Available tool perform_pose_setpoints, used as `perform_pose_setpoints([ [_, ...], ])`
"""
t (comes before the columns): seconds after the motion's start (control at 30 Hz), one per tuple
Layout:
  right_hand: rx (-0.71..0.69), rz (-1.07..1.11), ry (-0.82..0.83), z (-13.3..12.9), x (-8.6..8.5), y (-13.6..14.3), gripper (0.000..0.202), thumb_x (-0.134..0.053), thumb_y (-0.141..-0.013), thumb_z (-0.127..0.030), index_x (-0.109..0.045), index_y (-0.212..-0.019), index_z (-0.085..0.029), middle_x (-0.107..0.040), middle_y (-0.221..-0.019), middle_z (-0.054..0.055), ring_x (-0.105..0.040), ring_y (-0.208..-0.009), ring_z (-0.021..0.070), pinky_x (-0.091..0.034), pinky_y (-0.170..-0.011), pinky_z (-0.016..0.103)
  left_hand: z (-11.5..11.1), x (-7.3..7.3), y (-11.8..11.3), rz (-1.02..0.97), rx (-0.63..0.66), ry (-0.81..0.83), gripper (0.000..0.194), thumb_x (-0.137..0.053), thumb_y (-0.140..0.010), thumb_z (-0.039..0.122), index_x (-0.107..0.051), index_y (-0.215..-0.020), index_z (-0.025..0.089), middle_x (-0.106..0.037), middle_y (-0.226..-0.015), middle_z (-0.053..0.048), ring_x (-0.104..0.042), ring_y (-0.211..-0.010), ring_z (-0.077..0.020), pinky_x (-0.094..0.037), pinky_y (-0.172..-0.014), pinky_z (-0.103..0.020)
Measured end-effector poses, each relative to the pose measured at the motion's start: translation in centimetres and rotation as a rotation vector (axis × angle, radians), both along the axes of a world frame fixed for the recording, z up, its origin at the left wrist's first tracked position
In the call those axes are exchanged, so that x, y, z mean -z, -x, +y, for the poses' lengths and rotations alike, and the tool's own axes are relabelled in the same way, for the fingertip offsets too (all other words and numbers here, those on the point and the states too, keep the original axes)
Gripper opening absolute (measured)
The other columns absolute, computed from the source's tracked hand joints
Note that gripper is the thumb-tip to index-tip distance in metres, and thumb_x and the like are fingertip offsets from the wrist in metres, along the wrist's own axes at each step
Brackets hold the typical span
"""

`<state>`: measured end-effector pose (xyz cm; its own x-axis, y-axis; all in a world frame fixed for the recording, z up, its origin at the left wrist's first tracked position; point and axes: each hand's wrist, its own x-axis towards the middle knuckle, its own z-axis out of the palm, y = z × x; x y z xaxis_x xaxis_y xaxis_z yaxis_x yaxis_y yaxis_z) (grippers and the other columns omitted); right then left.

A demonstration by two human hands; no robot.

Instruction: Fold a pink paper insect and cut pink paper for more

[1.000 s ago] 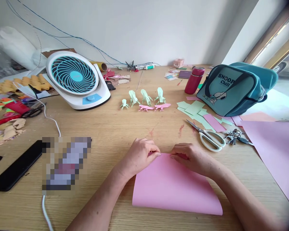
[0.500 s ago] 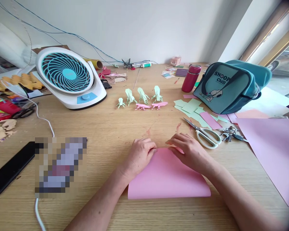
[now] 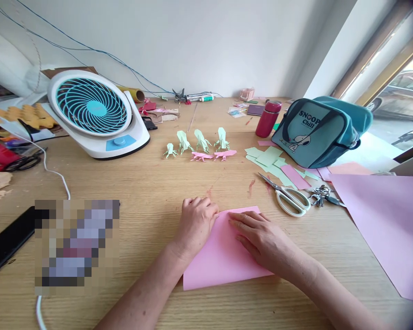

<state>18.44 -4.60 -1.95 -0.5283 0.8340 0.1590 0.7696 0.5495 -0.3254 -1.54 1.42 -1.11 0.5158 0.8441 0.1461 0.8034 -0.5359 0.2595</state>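
A sheet of pink paper (image 3: 223, 261), doubled over with its fold toward me, lies on the wooden table. At its far left corner my left hand (image 3: 198, 222) is closed, fingers curled down over the edge; the fingertips are partly hidden. My right hand (image 3: 263, 236) rests flat on the sheet's right half, fingers stretched out and pointing left. Beyond the hands stand several folded green paper figures (image 3: 202, 140) and two pink paper figures (image 3: 225, 155). White-handled scissors (image 3: 291, 199) lie to the right of the sheet.
Keys (image 3: 321, 196) and green paper scraps (image 3: 270, 156) lie on the right, near a larger pink sheet (image 3: 382, 220). A teal bag (image 3: 313, 133) and red bottle (image 3: 268, 120) stand behind. On the left are a fan (image 3: 96, 110), a black case (image 3: 10, 238) and a white cable (image 3: 57, 172).
My right hand has moved from the far edge down onto the paper and flattened. The folded front edge now lies flatter. My left hand stays at the far left corner.
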Motion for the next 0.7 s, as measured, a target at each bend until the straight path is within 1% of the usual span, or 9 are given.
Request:
perform_pose_setpoints([
  [0.1, -0.015, -0.005, -0.017, 0.3, 0.2, -0.2, 0.036, -0.048, -0.094, -0.017, -0.060, -0.128, -0.016, -0.062, -0.133, 0.012, -0.058, -0.118, 0.0288, -0.049, -0.099, 0.047, 0.1, 0.1, 0.0, 0.010, -0.023, 0.010, 0.011, -0.060, -0.091, 0.020, -0.061, -0.079, 0.020, -0.065, -0.088, -0.001, -0.058, -0.087, -0.0201, -0.033, -0.078, -0.035],
  [0.23, -0.030, 0.033, -0.017, 0.4, 0.5, -0.6, 0.036, -0.047, -0.095, -0.018, -0.059, -0.129, -0.016, -0.062, -0.134, 0.011, -0.057, -0.119, 0.0278, -0.048, -0.100, 0.047, 0.3, 0.5, 0.1, -0.039, -0.020, 0.066, 0.013, -0.057, -0.091, 0.017, -0.056, -0.078, 0.020, -0.063, -0.087, 0.001, -0.058, -0.087, -0.0185, -0.034, -0.077, -0.033],
  [0.37, -0.040, 0.100, -0.039, 0.2, 0.5, -1.1, 0.035, -0.046, -0.097, -0.017, -0.059, -0.129, -0.017, -0.065, -0.130, 0.010, -0.058, -0.117, 0.0256, -0.046, -0.100, 0.045, 0.5, 1.0, 0.2, -0.135, -0.008, 0.094, 0.014, -0.057, -0.090, 0.014, -0.052, -0.077, 0.020, -0.061, -0.085, 0.002, -0.057, -0.083, -0.0169, -0.036, -0.075, -0.030],
  [0.43, -0.022, 0.139, -0.071, 0.0, 0.3, -1.4, 0.032, -0.046, -0.097, -0.015, -0.061, -0.126, -0.019, -0.067, -0.125, 0.009, -0.060, -0.112, 0.0245, -0.048, -0.096, 0.043, 0.6, 1.3, 0.3, -0.179, -0.006, 0.101, 0.016, -0.058, -0.088, 0.012, -0.051, -0.077, 0.020, -0.060, -0.084, 0.002, -0.056, -0.082, -0.0165, -0.037, -0.075, -0.030],
  [0.5, 0.045, 0.180, -0.112, -0.1, 0.2, -2.0, 0.029, -0.046, -0.097, -0.015, -0.063, -0.120, -0.020, -0.069, -0.119, 0.009, -0.062, -0.105, 0.0237, -0.050, -0.090, 0.041, 0.7, 1.4, 0.4, -0.211, -0.010, 0.114, 0.017, -0.059, -0.087, 0.011, -0.050, -0.076, 0.020, -0.060, -0.084, 0.002, -0.056, -0.082, -0.0164, -0.037, -0.076, -0.030],
  [0.63, 0.267, 0.236, -0.162, 0.3, 0.1, -3.5, 0.024, -0.045, -0.098, -0.018, -0.066, -0.110, -0.019, -0.070, -0.105, 0.009, -0.063, -0.093, 0.0223, -0.052, -0.080, 0.037, 0.7, 1.6, 0.4, -0.226, -0.035, 0.155, 0.014, -0.060, -0.087, 0.012, -0.052, -0.079, 0.020, -0.061, -0.087, 0.002, -0.057, -0.086, -0.0178, -0.039, -0.079, -0.033],
  [0.7, 0.308, 0.242, -0.142, 0.6, 0.2, -4.0, 0.024, -0.045, -0.098, -0.019, -0.066, -0.109, -0.020, -0.070, -0.104, 0.008, -0.064, -0.092, 0.0220, -0.052, -0.078, 0.036, 0.6, 1.5, 0.4, -0.222, -0.042, 0.155, 0.011, -0.059, -0.087, 0.011, -0.055, -0.085, 0.021, -0.061, -0.092, 0.001, -0.057, -0.090, -0.0188, -0.039, -0.082, -0.035],
])
